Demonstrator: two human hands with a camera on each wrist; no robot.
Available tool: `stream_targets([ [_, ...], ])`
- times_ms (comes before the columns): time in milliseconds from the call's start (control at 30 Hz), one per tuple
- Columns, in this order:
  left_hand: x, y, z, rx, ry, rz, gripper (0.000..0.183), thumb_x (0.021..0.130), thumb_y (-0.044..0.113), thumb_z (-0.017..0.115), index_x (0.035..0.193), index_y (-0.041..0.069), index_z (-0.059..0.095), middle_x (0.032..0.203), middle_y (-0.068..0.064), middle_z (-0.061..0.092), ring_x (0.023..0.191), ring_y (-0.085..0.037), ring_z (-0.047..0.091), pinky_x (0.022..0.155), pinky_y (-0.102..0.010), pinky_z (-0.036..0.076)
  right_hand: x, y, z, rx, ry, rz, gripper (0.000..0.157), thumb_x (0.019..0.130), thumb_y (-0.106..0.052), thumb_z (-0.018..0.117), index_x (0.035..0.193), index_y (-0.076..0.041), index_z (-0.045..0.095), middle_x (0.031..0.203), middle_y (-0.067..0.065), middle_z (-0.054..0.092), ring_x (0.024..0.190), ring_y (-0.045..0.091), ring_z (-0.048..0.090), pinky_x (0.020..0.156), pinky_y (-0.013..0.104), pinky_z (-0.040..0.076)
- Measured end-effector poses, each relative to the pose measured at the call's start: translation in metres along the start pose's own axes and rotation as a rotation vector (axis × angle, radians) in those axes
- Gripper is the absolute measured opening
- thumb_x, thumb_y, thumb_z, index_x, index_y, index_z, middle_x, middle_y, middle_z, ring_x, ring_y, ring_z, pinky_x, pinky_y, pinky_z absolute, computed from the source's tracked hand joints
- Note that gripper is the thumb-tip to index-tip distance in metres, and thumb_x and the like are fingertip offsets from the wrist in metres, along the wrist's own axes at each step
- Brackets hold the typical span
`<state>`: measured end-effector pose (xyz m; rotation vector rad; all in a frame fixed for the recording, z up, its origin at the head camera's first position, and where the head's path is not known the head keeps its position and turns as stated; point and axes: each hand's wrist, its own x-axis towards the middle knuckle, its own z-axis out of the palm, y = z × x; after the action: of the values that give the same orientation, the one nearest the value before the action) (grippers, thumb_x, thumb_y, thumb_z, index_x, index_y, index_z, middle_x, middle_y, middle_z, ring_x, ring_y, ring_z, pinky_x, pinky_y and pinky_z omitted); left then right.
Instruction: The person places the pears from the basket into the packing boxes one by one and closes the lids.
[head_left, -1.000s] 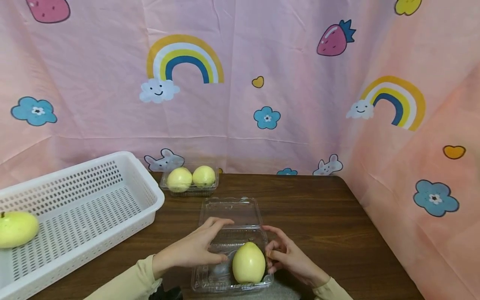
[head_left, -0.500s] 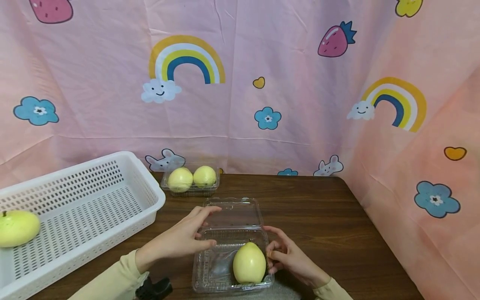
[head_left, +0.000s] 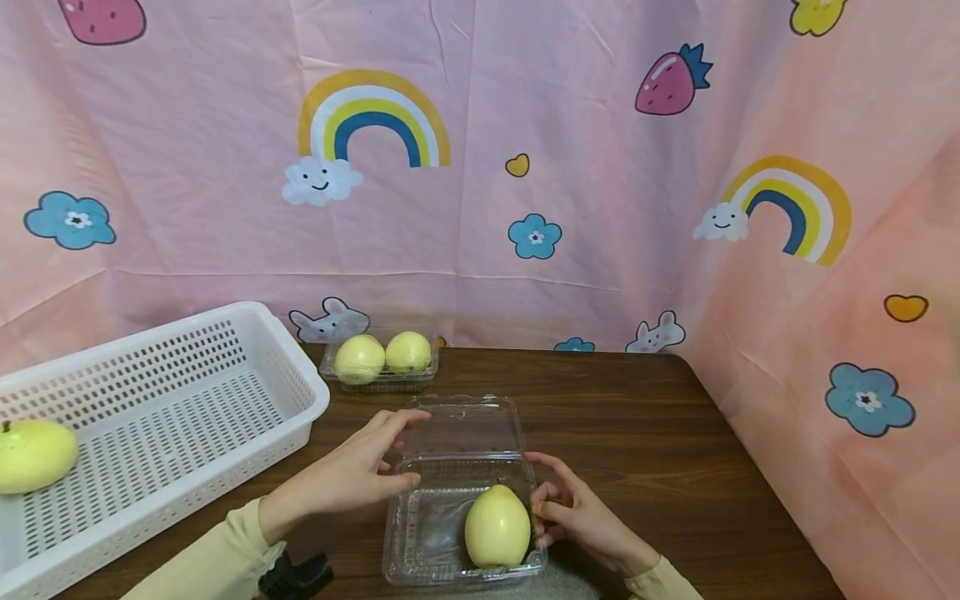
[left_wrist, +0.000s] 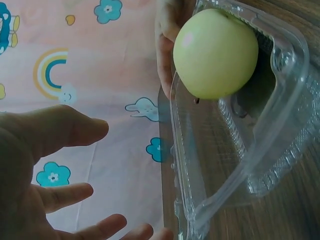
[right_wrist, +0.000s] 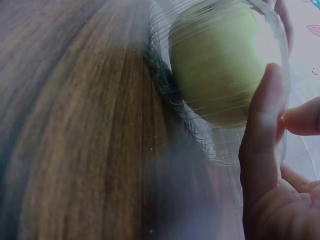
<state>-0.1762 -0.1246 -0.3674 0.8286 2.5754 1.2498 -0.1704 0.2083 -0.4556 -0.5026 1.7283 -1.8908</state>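
One pear (head_left: 497, 528) in clear box (head_left: 431, 542) | left hand (head_left: 341, 483): fingers apart, holding nothing | right hand (head_left: 576, 510): pinching box edge | risk: uneven tug may tilt box, rolling pear

Pear (head_left: 497, 527) in container (head_left: 429, 533), basket (head_left: 183, 442) left, boxed pears (head_left: 360, 359) behind

At lower centre I see a box (head_left: 431, 533) of clear, glossy plastic with ribbed walls; the pear (head_left: 497, 529) in it has smooth, faintly shiny skin. On my feed the basket (head_left: 296, 367) at left looks like matt, perforated plastic, the table (head_left: 637, 467) grained wood, the upper backdrop (head_left: 480, 108) creased cloth.
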Motion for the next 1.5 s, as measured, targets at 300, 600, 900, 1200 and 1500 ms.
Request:
stream_targets([
  [300,-0.001,-0.005,-0.006,0.035,0.058,0.035,0.063,0.087,0.021,0.073,0.14,0.01,0.041,0.124,-0.017,0.047,0.107,-0.035,0.052,0.075,-0.034,0.053,0.0,0.0,0.0,0.008,0.002,0.004,0.064,0.097,-0.002,0.053,0.151,-0.006,0.017,0.094,0.007,0.052,0.072,0.015,0.057,0.063,0.029,0.054],
  [600,0.0,-0.006,-0.012,0.054,0.101,0.045,0.061,0.086,0.015,0.073,0.138,0.009,0.043,0.126,-0.016,0.049,0.106,-0.032,0.054,0.075,-0.036,0.053,0.0,0.001,-0.001,0.002,0.002,-0.004,0.064,0.098,-0.003,0.053,0.151,-0.006,0.017,0.093,0.007,0.052,0.071,0.014,0.057,0.062,0.028,0.054],
  [900,-0.002,-0.006,-0.017,0.068,0.151,0.058,0.059,0.085,0.015,0.074,0.136,0.01,0.045,0.126,-0.016,0.05,0.104,-0.032,0.054,0.074,-0.034,0.054,-0.001,0.001,0.0,0.007,0.006,0.002,0.064,0.098,-0.003,0.053,0.151,-0.006,0.017,0.093,0.007,0.052,0.071,0.015,0.057,0.063,0.028,0.054],
  [1200,-0.003,-0.006,-0.025,0.066,0.173,0.067,0.058,0.086,0.014,0.073,0.136,0.006,0.045,0.126,-0.017,0.05,0.104,-0.031,0.053,0.075,-0.037,0.053,0.0,0.001,0.001,0.005,0.016,0.0,0.064,0.097,-0.002,0.053,0.15,-0.005,0.018,0.091,0.006,0.052,0.069,0.015,0.057,0.062,0.029,0.054],
  [1500,-0.007,-0.008,-0.032,0.066,0.201,0.059,0.055,0.088,0.014,0.072,0.135,0.005,0.045,0.127,-0.02,0.049,0.106,-0.035,0.053,0.076,-0.043,0.053,-0.001,-0.001,0.002,0.008,0.013,0.0,0.063,0.097,-0.001,0.052,0.15,-0.005,0.017,0.09,0.006,0.052,0.07,0.015,0.057,0.062,0.028,0.054],
])
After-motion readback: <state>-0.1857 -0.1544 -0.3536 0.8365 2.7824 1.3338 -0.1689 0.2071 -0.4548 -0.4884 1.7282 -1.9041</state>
